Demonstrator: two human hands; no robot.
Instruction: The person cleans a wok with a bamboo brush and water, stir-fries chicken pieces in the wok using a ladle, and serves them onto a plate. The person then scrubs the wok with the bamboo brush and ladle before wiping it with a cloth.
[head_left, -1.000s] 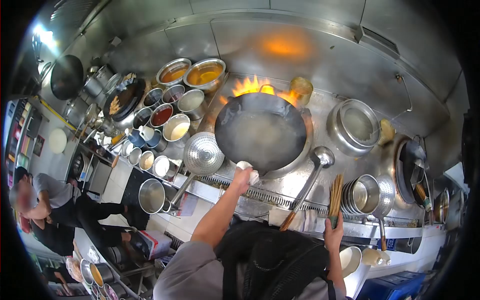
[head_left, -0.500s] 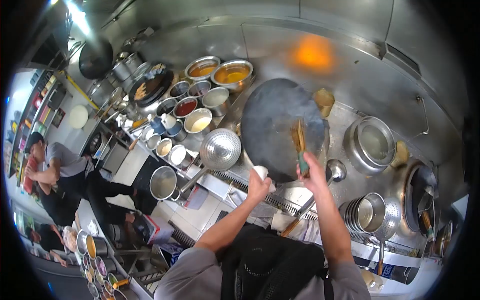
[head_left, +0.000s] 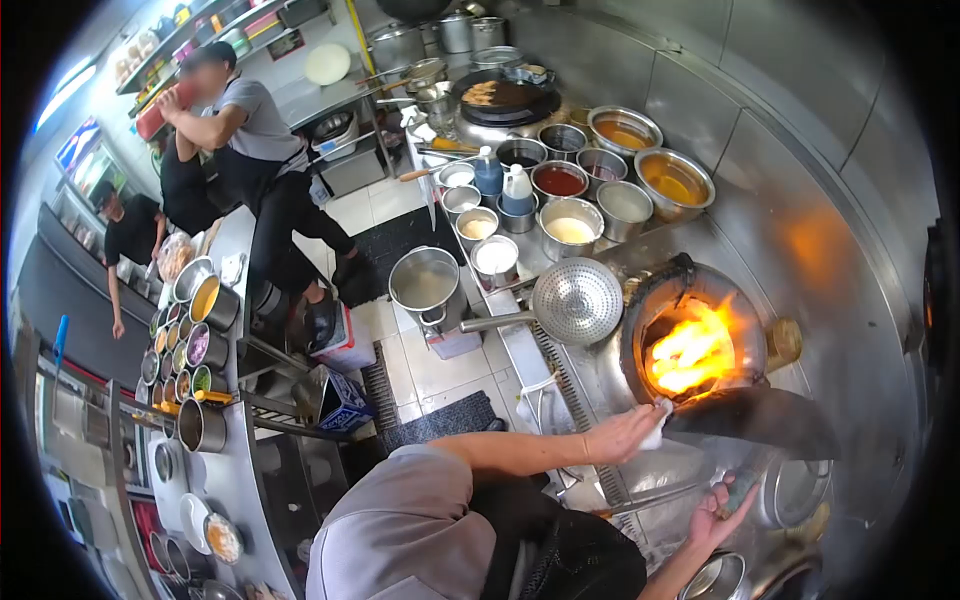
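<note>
My left hand [head_left: 622,436] is closed on a folded white cloth [head_left: 655,432], gripping the near rim of a dark wok [head_left: 755,420]. The wok is tilted and lies off to the right of the burner [head_left: 640,330], where a tall flame [head_left: 692,355] burns in the open. Lower right, my right hand [head_left: 722,510] is closed round the green-bound handle of a bamboo wok brush [head_left: 740,490]; its bristles cannot be made out here. A perforated strainer [head_left: 577,302] rests left of the burner.
Sauce pots, including a red sauce pot [head_left: 560,180], stand beyond the strainer. On the floor sits a large steel pot [head_left: 425,282]. A co-worker [head_left: 265,130] stands far left with a red container raised, near a counter of small pans [head_left: 205,345].
The wok has come off the burner and tilted right, uncovering the flame. My right hand with the brush has moved away from the wok's inside. The view has swung left.
</note>
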